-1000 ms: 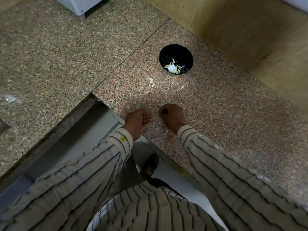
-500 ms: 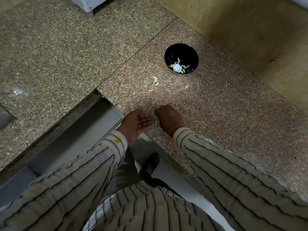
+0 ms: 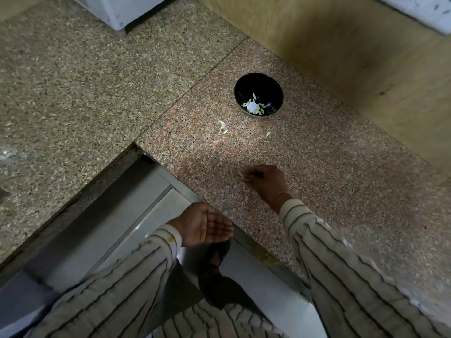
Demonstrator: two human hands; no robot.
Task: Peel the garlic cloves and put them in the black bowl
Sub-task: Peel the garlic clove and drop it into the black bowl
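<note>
Fingers (image 3: 251, 176) of right hand (image 3: 266, 182) curled against tabletop (image 3: 341, 191), pale speck at tips; can't tell if pinched. Left hand (image 3: 205, 224) relaxed, palm up at tabletop edge. Black bowl (image 3: 258, 93) well ahead, garlic pieces (image 3: 252, 107) inside. I read gathering step; next: secure speck, carry to bowl.

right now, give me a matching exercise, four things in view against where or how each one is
1 black bowl; 2 left hand; 3 right hand; 4 peel scrap.
A fingers curled, over the pink counter; B palm up, by the counter's near edge; C lying loose between bowl and hands; D holding pale bits.
Pairs: 1-D; 2-B; 3-A; 4-C.
</note>
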